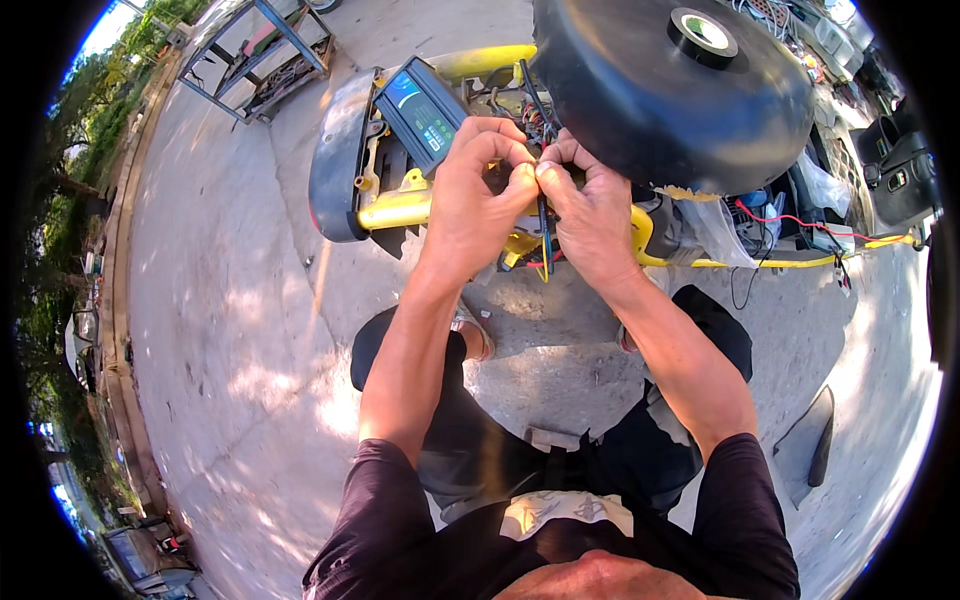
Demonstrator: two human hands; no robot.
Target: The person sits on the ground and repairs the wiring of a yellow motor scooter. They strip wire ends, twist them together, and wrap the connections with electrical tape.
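Observation:
My left hand (474, 195) and my right hand (592, 210) meet at the fingertips above an opened yellow scooter frame (395, 212). Both are closed in a pinch on a thin wire, mostly hidden by the fingers. Black, blue and yellow wires (546, 238) hang just below the fingertips. Behind the hands lies a tangle of wires (500, 102) inside the frame. A dark box with a blue and green label (420, 112) rests on the frame beside my left hand.
A large black seat (660, 110) stands over the frame at right, with a roll of black tape (684, 42) on top. Further right are a red cable (790, 218), plastic bags and a dark case (900, 180). A metal rack (250, 65) stands far left.

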